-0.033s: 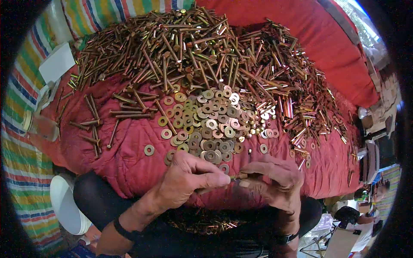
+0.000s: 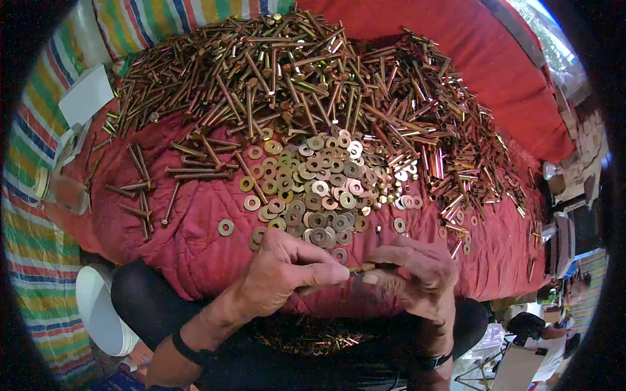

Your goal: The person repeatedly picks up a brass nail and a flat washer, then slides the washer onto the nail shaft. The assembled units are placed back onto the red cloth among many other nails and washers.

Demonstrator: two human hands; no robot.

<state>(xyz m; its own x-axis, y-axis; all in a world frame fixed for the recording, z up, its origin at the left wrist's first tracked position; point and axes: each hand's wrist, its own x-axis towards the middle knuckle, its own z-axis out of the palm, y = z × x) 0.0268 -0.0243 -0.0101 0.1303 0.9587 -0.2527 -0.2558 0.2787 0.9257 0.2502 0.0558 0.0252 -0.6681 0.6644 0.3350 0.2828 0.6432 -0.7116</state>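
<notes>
Brass-coloured and thin, one small metal bolt [image 2: 362, 268] lay crosswise between two hands at the near edge of the surface. The left hand [image 2: 283, 270] pinched its left end between thumb and fingertips; the right hand [image 2: 417, 274] curled its fingers around the other end, so most of the shank was hidden and only a short stretch showed between the fingertips. Whether a washer already sat on it could not be made out. Each wrist carried one dark band, and a second, smaller heap of gold-coloured parts in the lap below was half covered by the forearms.

Just beyond the hands, a red quilted cloth [image 2: 195, 241] covered the surface. On it lay a pile of flat round gold and silver washers [image 2: 319, 189], far too many to count, with one stray washer [image 2: 225, 227] apart on the left. About a dozen loose long bolts [image 2: 176, 173] lay scattered left of that. Farther back rose the large heap of long brass-coloured bolts [image 2: 313, 78], uncountable. A white bucket [image 2: 98, 309] stood low left, cut off by the dark rim.
</notes>
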